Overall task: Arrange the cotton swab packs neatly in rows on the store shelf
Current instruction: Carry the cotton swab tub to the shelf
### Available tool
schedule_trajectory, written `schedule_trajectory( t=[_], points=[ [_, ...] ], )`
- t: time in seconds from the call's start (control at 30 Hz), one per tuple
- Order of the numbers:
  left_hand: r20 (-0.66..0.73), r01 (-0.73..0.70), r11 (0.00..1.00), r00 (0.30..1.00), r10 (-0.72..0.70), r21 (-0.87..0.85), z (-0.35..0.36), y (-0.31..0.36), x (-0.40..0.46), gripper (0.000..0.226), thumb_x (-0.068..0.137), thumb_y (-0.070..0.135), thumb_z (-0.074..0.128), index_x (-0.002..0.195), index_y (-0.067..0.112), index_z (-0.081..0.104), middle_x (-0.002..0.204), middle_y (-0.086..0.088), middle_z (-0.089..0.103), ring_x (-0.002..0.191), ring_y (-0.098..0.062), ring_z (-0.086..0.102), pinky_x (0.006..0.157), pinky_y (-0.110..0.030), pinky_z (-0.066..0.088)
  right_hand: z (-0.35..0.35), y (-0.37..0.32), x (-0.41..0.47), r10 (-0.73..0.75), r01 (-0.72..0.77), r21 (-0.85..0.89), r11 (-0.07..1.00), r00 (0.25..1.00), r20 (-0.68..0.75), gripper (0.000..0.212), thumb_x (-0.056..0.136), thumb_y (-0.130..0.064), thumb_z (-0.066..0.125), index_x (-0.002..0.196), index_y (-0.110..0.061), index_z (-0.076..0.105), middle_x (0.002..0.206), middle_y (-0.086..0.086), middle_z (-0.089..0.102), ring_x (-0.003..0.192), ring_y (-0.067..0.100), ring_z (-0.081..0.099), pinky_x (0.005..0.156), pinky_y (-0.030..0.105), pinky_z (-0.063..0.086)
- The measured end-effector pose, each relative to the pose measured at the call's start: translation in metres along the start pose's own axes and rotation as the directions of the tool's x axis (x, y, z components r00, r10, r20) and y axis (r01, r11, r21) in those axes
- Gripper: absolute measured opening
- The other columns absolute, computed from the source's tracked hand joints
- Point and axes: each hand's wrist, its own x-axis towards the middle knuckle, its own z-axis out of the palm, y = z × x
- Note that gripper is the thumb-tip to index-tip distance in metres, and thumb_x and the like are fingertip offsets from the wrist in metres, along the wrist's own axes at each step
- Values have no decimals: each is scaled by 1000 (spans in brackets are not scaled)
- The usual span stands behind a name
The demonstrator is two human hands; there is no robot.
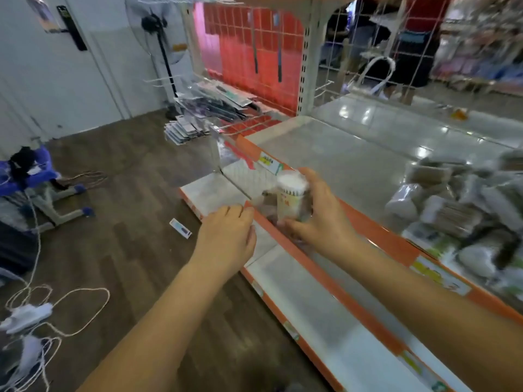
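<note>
Gripping a round cotton swab tub (291,198), the right hand (322,213) is hovering over the orange-edged shelf (353,171). Fingers relaxed and holding nothing, the left hand (226,236) is hanging near the lower shelf (319,304), beside wood-look flooring (127,222). More swab packs (458,199) are lying heaped to the right.

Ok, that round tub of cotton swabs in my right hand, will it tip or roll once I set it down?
The tub of cotton swabs looks taller than wide, so a nudge could probably tip it. Being round, it would likely roll once on its side. The right hand spans it easily, so it is probably light.

Right hand (319,213) around swab pack (293,195)
</note>
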Motion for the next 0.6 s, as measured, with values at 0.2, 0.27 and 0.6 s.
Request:
schedule_trajectory(
  t=[0.2, 0.27, 0.6],
  points=[
    [15, -113, 994, 993, 113, -6, 32, -20, 81, 38, 78, 27, 38, 92, 6, 67, 79, -9, 65, 69, -31, 62, 53, -35, 50, 11, 40, 55, 68, -68, 5, 998, 989, -133, 88, 61, -16, 84, 132, -16, 33, 122, 1, 44, 111, 23, 50, 90, 39, 46],
    [29, -135, 990, 990, 136, -27, 40, -27, 108, 29, 78, 22, 48, 93, 5, 66, 82, -11, 65, 73, -32, 62, 56, -38, 50, 12, 49, 74, 87, -92, -17, 996, 981, -176, 89, 61, -17, 84, 133, -18, 32, 119, -3, 41, 110, 23, 50, 89, 39, 47],
    [53, -271, 953, 959, 280, -135, 63, -53, 207, 40, 79, 25, 38, 97, 2, 66, 83, -15, 64, 75, -37, 60, 59, -41, 52, 21, 77, 156, 202, -210, 2, 978, 937, -286, 89, 61, -16, 84, 132, -24, 29, 127, 5, 46, 107, 20, 53, 85, 32, 48]
  ],
)
